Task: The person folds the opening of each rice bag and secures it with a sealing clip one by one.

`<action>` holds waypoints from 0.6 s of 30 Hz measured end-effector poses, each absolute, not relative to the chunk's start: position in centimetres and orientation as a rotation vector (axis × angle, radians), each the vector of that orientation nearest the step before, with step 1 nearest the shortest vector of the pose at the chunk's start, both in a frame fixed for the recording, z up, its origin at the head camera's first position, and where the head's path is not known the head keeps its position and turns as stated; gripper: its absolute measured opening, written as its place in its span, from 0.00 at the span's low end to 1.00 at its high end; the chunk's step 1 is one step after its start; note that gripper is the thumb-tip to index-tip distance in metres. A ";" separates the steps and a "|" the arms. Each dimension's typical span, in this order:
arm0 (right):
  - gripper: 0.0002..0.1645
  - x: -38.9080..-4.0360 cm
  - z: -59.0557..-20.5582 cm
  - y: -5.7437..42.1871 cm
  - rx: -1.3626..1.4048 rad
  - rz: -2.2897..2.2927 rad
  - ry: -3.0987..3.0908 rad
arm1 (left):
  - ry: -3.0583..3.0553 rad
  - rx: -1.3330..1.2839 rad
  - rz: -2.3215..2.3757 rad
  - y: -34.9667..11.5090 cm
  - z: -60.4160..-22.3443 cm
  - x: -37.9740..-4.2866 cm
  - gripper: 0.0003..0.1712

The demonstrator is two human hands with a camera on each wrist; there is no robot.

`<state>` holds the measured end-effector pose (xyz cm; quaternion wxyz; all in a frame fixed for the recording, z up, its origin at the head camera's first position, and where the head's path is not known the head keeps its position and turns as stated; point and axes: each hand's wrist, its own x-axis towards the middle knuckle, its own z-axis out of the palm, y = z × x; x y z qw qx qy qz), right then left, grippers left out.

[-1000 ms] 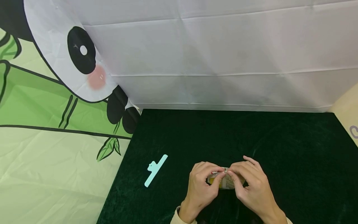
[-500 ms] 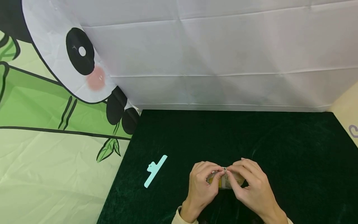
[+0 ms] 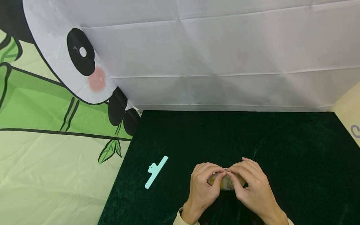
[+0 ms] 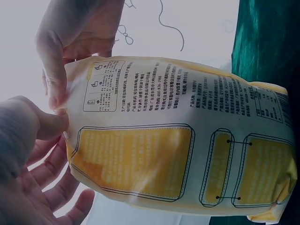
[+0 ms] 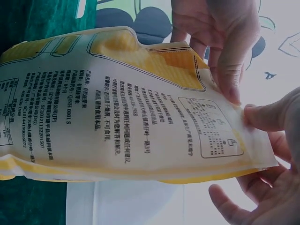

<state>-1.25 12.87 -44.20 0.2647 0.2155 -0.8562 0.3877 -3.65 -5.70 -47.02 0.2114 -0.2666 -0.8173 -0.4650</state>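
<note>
A plump white and yellow food bag (image 3: 228, 183) with dense printed text stands upright on the table, mostly hidden behind my hands in the head view. My left hand (image 3: 203, 185) pinches its top edge between thumb and forefinger. Close beside it, my right hand (image 3: 254, 185) pinches the same edge, the two sets of fingertips nearly meeting at the middle. In the left wrist view the printed back of the bag (image 4: 201, 122) shows, with yellow panels along one side. The right wrist view shows the bag's top strip (image 5: 255, 140) flat between the fingers.
A pale mint bag clip (image 3: 155, 172) with a long straight bar lies on the dark green tablecloth (image 3: 197, 137), left of my hands. Behind the table hangs a white cloth (image 3: 225, 56); a printed panda-and-bamboo cloth (image 3: 70, 109) covers the left side.
Both hands keep their pinch on the bag's top edge. My right hand has shifted slightly left, its fingertips closer to the left hand's. The clip stays where it was.
</note>
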 end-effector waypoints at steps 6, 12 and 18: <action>0.08 -1.2 -43.9 12.8 0.589 1.035 -2.325 | -2.285 -0.731 -1.316 -5.9 -46.8 -3.5 0.02; 0.13 -1.3 -43.8 12.7 0.584 1.022 -2.335 | -2.306 -0.717 -1.324 -6.0 -46.8 -3.5 0.03; 0.01 -1.3 -43.7 12.8 0.575 1.015 -2.357 | -2.310 -0.708 -1.318 -6.1 -46.9 -3.5 0.03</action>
